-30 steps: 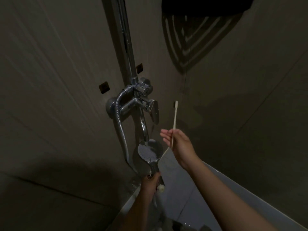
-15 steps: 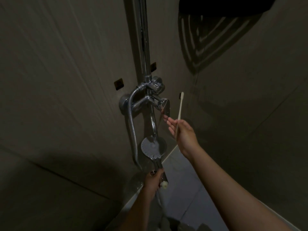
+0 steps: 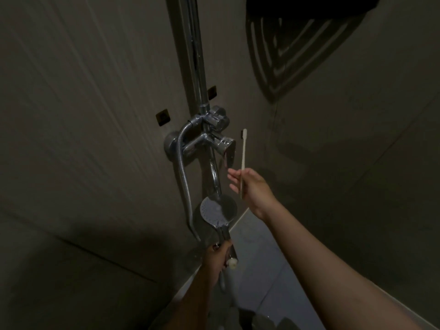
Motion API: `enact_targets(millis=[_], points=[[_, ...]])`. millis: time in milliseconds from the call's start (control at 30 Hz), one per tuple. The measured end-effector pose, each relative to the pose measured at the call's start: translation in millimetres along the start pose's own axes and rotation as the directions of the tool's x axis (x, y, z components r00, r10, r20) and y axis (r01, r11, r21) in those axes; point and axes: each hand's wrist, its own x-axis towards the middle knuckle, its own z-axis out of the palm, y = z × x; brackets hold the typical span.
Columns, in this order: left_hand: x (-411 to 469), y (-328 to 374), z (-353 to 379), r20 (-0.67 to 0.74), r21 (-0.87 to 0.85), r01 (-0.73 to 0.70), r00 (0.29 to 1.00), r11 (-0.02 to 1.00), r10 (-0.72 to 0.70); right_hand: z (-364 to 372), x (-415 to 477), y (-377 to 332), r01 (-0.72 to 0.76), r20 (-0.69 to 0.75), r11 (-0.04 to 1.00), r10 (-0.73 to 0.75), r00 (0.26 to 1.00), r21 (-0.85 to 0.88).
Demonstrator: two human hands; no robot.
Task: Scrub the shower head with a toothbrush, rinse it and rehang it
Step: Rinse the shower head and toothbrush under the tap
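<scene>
Dimly: tiled wall (image 3: 95, 115); left hand (image 3: 217, 256) grips shower head (image 3: 217, 208), right hand (image 3: 252, 184) pinches toothbrush (image 3: 243, 153), seemingly.

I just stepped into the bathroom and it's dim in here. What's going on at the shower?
A person is cleaning the hand shower. The left hand grips the shower head by its handle, face turned up, below the spout. The right hand holds a toothbrush upright, bristles at the top, with its fingers stretched toward the mixer tap's lever. No water is visibly running.

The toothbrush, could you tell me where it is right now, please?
The right hand holds the toothbrush upright, bristles up, just right of the faucet lever.
</scene>
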Motion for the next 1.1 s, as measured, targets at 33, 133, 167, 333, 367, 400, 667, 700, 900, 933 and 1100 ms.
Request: enact_targets(millis=[33,133,167,333,367,400,667,700,900,933,1100], points=[[-2,-1,1,0.007,0.003,-0.003,1.000,1.000,0.003,-1,-3,3,-0.003,-0.015,1.000,0.003,1.000,-0.014],[-10,-2,6,0.052,0.015,-0.007,0.999,1.000,0.006,-13,-17,9,-0.019,-0.129,0.998,0.012,0.992,-0.056],[-14,-2,9,0.066,0.002,-0.009,0.998,1.000,0.008,-19,-23,12,-0.028,-0.175,0.996,0.012,0.984,-0.089],[-31,-3,27,0.126,0.014,-0.025,0.992,1.000,0.023,-52,-57,15,-0.033,-0.298,0.986,-0.018,0.954,-0.164],[-35,-3,31,0.136,0.015,-0.033,0.990,0.999,0.031,-58,-66,14,-0.030,-0.309,0.987,-0.020,0.951,-0.159],[-40,-3,36,0.150,0.009,-0.041,0.988,0.999,0.040,-64,-74,13,-0.031,-0.319,0.988,-0.020,0.948,-0.152],[-107,17,93,0.348,-0.217,0.097,0.937,0.971,-0.016,-130,-157,15,0.002,-0.455,0.999,-0.021,0.890,-0.042],[-117,18,101,0.382,-0.229,0.097,0.924,0.969,-0.003,-141,-170,18,0.003,-0.475,0.999,-0.020,0.880,-0.036],[-206,1,157,0.615,-0.190,0.068,0.786,0.979,0.065,-214,-271,27,0.077,-0.610,0.996,-0.037,0.792,0.040],[-224,-5,166,0.650,-0.166,0.057,0.757,0.984,0.066,-225,-291,28,0.097,-0.627,0.994,-0.038,0.778,0.060],[-321,-40,208,0.777,-0.101,-0.028,0.622,0.995,0.096,-264,-395,28,0.090,-0.669,0.996,-0.061,0.741,0.009]])
